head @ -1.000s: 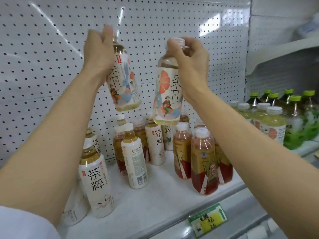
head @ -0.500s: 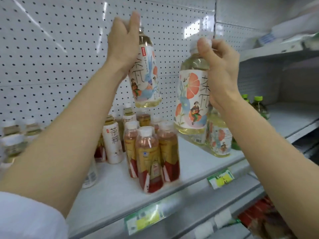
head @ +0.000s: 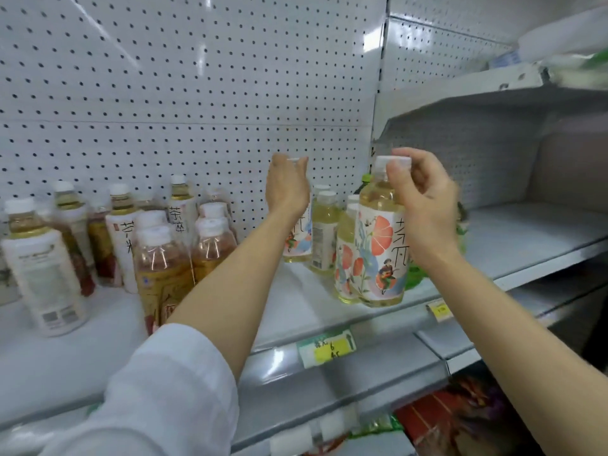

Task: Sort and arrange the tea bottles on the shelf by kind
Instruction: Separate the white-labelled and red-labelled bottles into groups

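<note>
We take the floral bottle [head: 381, 245] in our right hand as the landmark and read the shelf [head: 296, 311] from the far left toward it. Well to its left stand the white-labelled tea bottles [head: 42, 274] and, nearer, the amber bottles with red-and-gold labels [head: 161, 258], bunched together and not yet in tidy rows. Closer to the landmark, our left hand [head: 287, 185] is raised with its fingers curled round the neck of a second floral bottle [head: 297, 240], whose cap just shows above the fingertips; its base appears to sit at shelf level, back near the pegboard [head: 197, 93], though the forearm hides the contact. Between the two hands stand more pale floral bottles [head: 324, 232], just beside the landmark on its left. Our right hand [head: 424, 205] pinches the landmark's white cap between thumb and curled fingers, the bottle upright at the front edge of the shelf, touching a like bottle. These are full plastic bottles, so we judge them fairly heavy and stiff but smooth-walled (a cap pinch lets one swing); the neck or shoulder is the surer hold, and the label gives some friction. Both forearms reach forward and upward, wrists bent slightly inward. Right of the landmark, green-capped bottles [head: 367, 177] are mostly hidden.
</note>
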Available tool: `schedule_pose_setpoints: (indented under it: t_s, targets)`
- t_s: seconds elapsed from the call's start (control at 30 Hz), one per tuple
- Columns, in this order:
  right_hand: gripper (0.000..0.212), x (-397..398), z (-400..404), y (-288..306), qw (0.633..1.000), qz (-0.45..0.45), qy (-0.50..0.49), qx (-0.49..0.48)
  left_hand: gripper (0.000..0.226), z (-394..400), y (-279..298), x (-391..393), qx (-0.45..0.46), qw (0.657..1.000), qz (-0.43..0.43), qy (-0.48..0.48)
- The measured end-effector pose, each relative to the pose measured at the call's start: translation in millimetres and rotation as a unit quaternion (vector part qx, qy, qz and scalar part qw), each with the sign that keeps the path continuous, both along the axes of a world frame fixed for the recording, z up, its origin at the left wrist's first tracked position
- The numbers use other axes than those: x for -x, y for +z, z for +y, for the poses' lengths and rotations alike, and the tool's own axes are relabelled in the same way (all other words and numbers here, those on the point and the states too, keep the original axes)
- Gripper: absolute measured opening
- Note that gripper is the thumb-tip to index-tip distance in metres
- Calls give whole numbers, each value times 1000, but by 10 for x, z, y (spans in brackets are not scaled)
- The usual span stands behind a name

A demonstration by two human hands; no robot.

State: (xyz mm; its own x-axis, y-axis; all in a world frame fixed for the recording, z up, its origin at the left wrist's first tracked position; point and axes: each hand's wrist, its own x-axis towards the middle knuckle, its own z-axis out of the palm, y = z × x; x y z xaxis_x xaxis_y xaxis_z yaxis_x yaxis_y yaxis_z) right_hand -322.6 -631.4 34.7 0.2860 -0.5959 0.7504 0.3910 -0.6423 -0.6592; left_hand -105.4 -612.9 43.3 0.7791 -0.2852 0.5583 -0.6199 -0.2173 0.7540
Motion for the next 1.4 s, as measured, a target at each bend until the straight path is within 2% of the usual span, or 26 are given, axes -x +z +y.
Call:
schedule_pose_setpoints:
  t_s: [0.23,0.37,0.6,0.67,0.77,0.8,0.87,0.93,0.97,1.03,1.07,1.1,1.17,1.23,1.3,1.4]
  targets:
    - [19,-39,-175,-277,997,11,59,-40,43,-368,-440,-493,-8,997,26,72]
    - [19,-165,-244,-414,996,27,67,-47,37,-623,-571,-837,-18,996,86,13]
    - [22,-347,-250,-547,995,40,78,-45,40,-813,-624,-893,27,989,115,-87]
    - [25,-371,-227,-557,995,46,77,-38,44,-779,-647,-869,34,985,132,-106]
    - [22,-432,-205,-558,996,56,70,-24,65,-671,-642,-798,27,977,190,-91]
    - [22,-453,-202,-547,996,55,70,-21,69,-585,-620,-703,54,971,220,-73]
    - [24,-509,-202,-503,996,46,73,-21,60,-233,-553,-256,150,949,267,-67]
    - [25,-574,-209,-432,997,33,68,-18,46,238,-631,309,223,929,245,-166]
    - [25,-609,-210,-393,998,27,62,-17,45,486,-682,585,218,920,217,-243]
    - [25,-691,-213,-326,998,22,53,-14,50,805,-765,924,108,913,165,-358]
    - [25,-736,-207,-307,998,25,49,-11,56,858,-807,949,59,915,148,-372]
    - [26,-780,-201,-297,998,34,46,-5,60,875,-827,929,30,926,129,-354]
    - [30,-841,-208,-282,996,75,48,11,55,819,-858,813,30,953,98,-283]
    - [35,-845,-289,-269,986,142,13,84,51,750,-928,713,41,964,94,-244]
    - [46,-802,-454,-258,957,200,-84,193,52,674,-1048,592,57,967,113,-221]
    - [50,-695,-673,-306,900,295,-183,265,59,545,-1191,444,59,964,159,-203]
